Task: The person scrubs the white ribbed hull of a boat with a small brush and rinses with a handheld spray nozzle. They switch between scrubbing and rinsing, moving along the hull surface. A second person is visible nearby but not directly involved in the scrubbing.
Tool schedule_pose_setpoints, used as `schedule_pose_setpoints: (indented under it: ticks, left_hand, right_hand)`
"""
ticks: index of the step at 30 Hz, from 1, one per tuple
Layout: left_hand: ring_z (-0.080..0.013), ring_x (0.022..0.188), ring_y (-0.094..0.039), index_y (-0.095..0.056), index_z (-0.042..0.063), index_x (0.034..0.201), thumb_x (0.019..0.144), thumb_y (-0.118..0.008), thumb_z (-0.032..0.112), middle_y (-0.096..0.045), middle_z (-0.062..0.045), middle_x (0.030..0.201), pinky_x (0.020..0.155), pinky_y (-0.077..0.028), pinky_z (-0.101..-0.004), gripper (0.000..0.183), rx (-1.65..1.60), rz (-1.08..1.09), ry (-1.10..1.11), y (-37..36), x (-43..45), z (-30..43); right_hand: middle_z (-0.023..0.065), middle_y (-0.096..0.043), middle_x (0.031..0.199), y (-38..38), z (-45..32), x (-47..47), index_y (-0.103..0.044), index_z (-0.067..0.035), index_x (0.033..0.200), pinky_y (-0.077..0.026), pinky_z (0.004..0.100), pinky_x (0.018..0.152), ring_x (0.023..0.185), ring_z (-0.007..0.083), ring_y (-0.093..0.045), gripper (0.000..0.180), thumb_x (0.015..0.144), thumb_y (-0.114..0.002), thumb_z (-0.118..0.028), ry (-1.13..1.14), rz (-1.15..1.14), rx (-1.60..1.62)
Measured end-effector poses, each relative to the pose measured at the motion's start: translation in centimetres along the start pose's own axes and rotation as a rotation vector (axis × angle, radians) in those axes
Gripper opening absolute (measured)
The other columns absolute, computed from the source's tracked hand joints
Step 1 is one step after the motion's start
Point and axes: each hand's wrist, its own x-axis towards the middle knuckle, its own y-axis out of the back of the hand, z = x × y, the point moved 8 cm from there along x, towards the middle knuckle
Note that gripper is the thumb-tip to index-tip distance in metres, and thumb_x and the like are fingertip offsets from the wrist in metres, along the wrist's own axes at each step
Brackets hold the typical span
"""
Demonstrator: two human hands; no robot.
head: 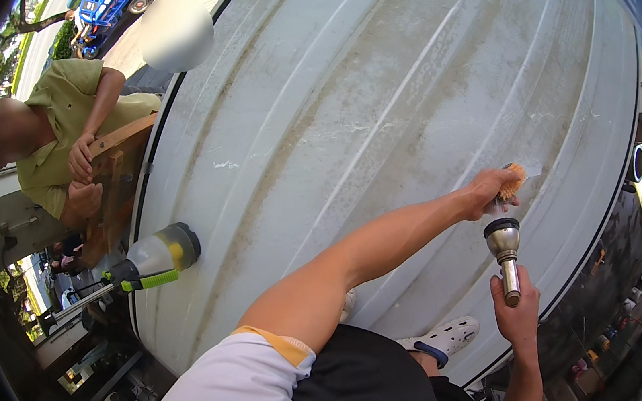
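Stretched across the wet, dirty, ribbed white roof of what looks like a van, my left hand grips a small orange-bristled brush against the surface. My right hand is closed around the handle of a metal spray nozzle with a black rim. Water leaves the nozzle towards my left hand and the brush. Brown grime lies between the ribs. A pump sprayer bottle with a green handle rests on its side near the roof's left edge.
Another person in a green shirt leans on a wooden ladder or frame beside the left edge. A white clog on my foot stands on the roof. Past the black-trimmed right edge, bottles and other goods sit lower down.
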Motion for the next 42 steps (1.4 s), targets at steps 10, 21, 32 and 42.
schedule_pose_setpoints:
  ticks: [10, 21, 32, 42]
  left_hand:
    - [-0.0194, 0.088, -0.072, -0.062, 0.009, 0.122, 0.092, -0.071, 0.026, -0.072, -0.007, 0.107, 0.064, -0.049, -0.0341, 0.035, -0.034, -0.013, -0.005, 1.3, -1.5, 1.2]
    - [-0.0169, 0.077, -0.06, -0.067, 0.007, 0.104, 0.086, -0.073, 0.018, -0.067, -0.006, 0.098, 0.063, -0.047, -0.0326, 0.022, 0.462, 0.029, -0.034, 1.4, -2.7, 1.1]
    - [-0.0324, 0.106, -0.071, -0.07, 0.006, 0.135, 0.086, -0.075, 0.014, -0.076, -0.014, 0.117, 0.094, -0.057, -0.0435, 0.05, 0.911, 0.044, -0.53, 3.1, -2.1, 1.8]
    - [-0.0467, 0.093, -0.072, -0.07, 0.007, 0.119, 0.091, -0.071, 0.035, -0.076, -0.024, 0.1, 0.083, -0.057, -0.0519, 0.039, 1.265, 0.328, -0.41, 8.1, -9.6, 2.4]
  right_hand:
    - [0.021, -0.068, 0.083, -1.4, 0.1, -0.9, -0.064, 0.001, 0.108, -0.054, 0.048, 0.069, 0.073, 0.0418, -0.067, 0.028, 0.097, -0.078, -0.021, 0.026, -0.043, -0.03]
    - [0.0209, -0.067, 0.081, -1.0, -0.2, -0.9, -0.064, -0.001, 0.108, -0.054, 0.0479, 0.069, 0.073, 0.042, -0.067, 0.028, 0.097, -0.078, -0.021, 0.023, -0.032, -0.036]
    - [0.0189, -0.066, 0.078, -0.8, -1.3, -1.3, -0.063, 0.0, 0.11, -0.053, 0.045, 0.067, 0.068, 0.0376, -0.064, 0.029, 0.098, -0.078, -0.023, 0.058, -0.06, 0.028]
    - [0.0209, -0.064, 0.077, 1.0, 0.0, 0.7, -0.062, 0.0, 0.103, -0.05, 0.0488, 0.068, 0.069, 0.0409, -0.062, 0.029, 0.099, -0.076, -0.024, 0.077, 0.015, -0.033]
